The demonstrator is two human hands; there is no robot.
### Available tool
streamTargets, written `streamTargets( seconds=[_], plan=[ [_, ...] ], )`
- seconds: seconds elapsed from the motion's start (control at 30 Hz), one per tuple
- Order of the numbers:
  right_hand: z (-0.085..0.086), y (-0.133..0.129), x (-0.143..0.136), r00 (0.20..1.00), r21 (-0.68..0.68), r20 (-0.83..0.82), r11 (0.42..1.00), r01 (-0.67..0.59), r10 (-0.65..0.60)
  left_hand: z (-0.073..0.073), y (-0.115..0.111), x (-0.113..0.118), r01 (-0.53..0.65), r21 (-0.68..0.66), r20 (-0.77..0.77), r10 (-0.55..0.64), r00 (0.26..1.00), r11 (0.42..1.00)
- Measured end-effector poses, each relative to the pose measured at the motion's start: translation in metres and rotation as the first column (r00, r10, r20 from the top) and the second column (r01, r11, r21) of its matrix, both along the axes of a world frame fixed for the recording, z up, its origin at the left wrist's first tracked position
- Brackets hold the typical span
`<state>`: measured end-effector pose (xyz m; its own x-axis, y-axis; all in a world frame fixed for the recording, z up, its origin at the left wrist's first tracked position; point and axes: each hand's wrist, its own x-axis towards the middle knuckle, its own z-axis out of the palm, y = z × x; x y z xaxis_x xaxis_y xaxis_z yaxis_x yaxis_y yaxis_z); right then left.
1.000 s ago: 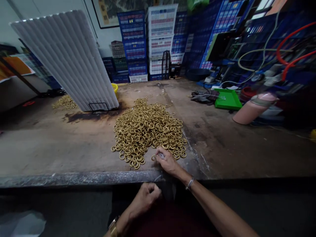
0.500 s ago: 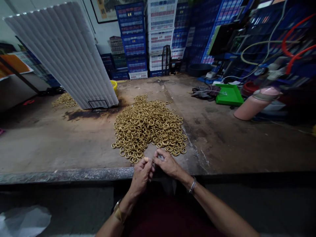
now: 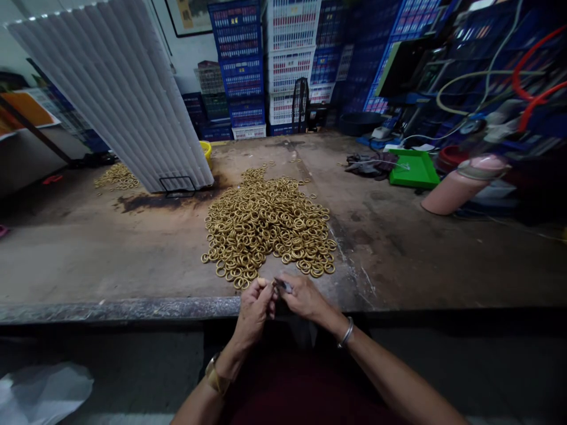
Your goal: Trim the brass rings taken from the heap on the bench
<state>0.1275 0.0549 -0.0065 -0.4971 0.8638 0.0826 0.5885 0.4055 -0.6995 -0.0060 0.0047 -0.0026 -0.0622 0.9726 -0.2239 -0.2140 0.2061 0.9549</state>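
A wide heap of gold-coloured rings (image 3: 266,221) lies on the worktable. At the table's front edge, just before the heap, my left hand (image 3: 256,307) is closed in a pinch. A small gold-coloured bit that looks like part of a ring shows at its fingertips; the fingers cover most of it. My right hand (image 3: 306,300) is closed around a small grey tool (image 3: 284,285) with a dark tip. That tip meets the left fingertips. The tool's exact kind is hidden by the fingers.
A tall ribbed whitish panel (image 3: 119,94) leans at the left, with a black wire stand (image 3: 178,188) at its foot. More rings (image 3: 117,177) lie behind it. At the right are a green tray (image 3: 414,168), a dark cloth (image 3: 370,165) and a pink cylinder (image 3: 463,186). Stacked crates (image 3: 241,77) stand behind.
My right hand has turned slightly, so more of the grey tool and its dark tip shows at the left fingertips. My left hand stays pinched in nearly the same place.
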Motion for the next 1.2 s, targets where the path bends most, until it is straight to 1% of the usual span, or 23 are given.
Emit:
streamTargets(
  seconds=[0.1,0.17,0.23,0.33,0.4,0.47,0.57,0.67,0.73,0.87,0.97,1.03,1.07,1.13,1.2],
  plan=[
    [0.003,-0.006,-0.001,0.990,0.016,0.132,0.998,-0.061,0.058,0.000,0.001,0.000,0.010,0.018,-0.040,-0.009,0.999,1.000],
    [0.003,-0.007,-0.003,0.979,0.018,0.198,0.998,-0.059,0.054,-0.002,0.001,-0.001,0.018,0.023,-0.049,-0.017,0.999,1.000],
    [-0.001,-0.006,-0.005,0.960,0.031,0.278,0.999,-0.034,0.024,-0.003,0.000,-0.001,0.024,0.017,-0.020,-0.024,1.000,1.000],
    [-0.007,-0.001,-0.002,0.918,0.061,0.390,0.997,0.046,-0.066,-0.001,-0.005,-0.001,0.048,-0.004,0.108,-0.047,0.993,0.999],
    [-0.010,0.005,0.003,0.892,0.088,0.428,0.989,0.119,-0.145,0.002,-0.009,-0.001,0.082,-0.024,0.216,-0.074,0.974,0.996],
    [-0.010,0.012,0.008,0.877,0.127,0.427,0.975,0.184,-0.221,0.004,-0.011,-0.002,0.104,-0.054,0.318,-0.081,0.945,0.993],
    [-0.006,0.023,0.010,0.862,0.186,0.403,0.950,0.250,-0.306,0.001,-0.008,-0.002,0.093,-0.121,0.440,-0.030,0.898,0.988],
    [0.000,0.032,0.003,0.830,0.219,0.444,0.940,0.263,-0.336,-0.005,-0.003,-0.004,0.065,-0.167,0.503,0.028,0.864,0.984],
    [0.001,0.037,-0.003,0.804,0.228,0.493,0.941,0.250,-0.333,-0.008,0.000,-0.004,0.065,-0.163,0.543,0.035,0.839,0.984],
    [0.000,0.042,-0.010,0.771,0.218,0.547,0.945,0.244,-0.325,-0.009,0.007,-0.007,0.124,-0.176,0.636,0.017,0.772,0.977],
    [-0.004,0.043,-0.008,0.787,0.214,0.519,0.942,0.258,-0.334,-0.007,0.011,-0.008,0.132,-0.214,0.650,0.040,0.759,0.968],
    [-0.007,0.044,-0.005,0.829,0.192,0.442,0.939,0.285,-0.342,-0.005,0.014,-0.007,0.093,-0.229,0.623,0.073,0.779,0.969],
    [-0.007,0.044,-0.004,0.864,0.171,0.372,0.940,0.296,-0.340,-0.004,0.015,-0.006,0.061,-0.231,0.595,0.092,0.799,0.971],
    [-0.007,0.043,-0.004,0.933,0.096,0.175,0.948,0.303,-0.316,-0.004,0.016,-0.003,-0.006,-0.213,0.508,0.116,0.854,0.977],
    [-0.005,0.039,-0.005,0.958,-0.025,-0.042,0.959,0.284,-0.284,-0.004,0.018,0.000,-0.065,-0.159,0.394,0.124,0.911,0.985]
  ],
)
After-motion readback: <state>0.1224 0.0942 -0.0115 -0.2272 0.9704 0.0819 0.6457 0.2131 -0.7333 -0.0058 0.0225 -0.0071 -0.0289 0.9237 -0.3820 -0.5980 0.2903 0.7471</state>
